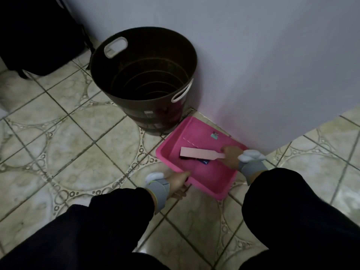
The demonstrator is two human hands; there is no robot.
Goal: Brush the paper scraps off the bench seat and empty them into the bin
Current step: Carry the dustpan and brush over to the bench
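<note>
A pink tray [212, 178] lies on the tiled floor at the foot of the wall. My left hand [178, 184] grips its near left rim. My right hand [230, 153] holds the handle of a pale pink brush [200, 152], which lies flat across the inside of the tray, its dark bristles facing down. A small paper scrap [214, 135] rests near the tray's far edge, and a blue scrap [204, 162] shows under the brush. The dark brown bin [144, 78] with white handles stands upright just beyond the tray, its mouth showing nothing inside.
A pale wall [263, 65] rises right behind the bin and tray. A black bag or case [39, 36] stands at the far left. Patterned floor tiles [68, 143] spread left of the tray. My dark sleeves fill the bottom of the view.
</note>
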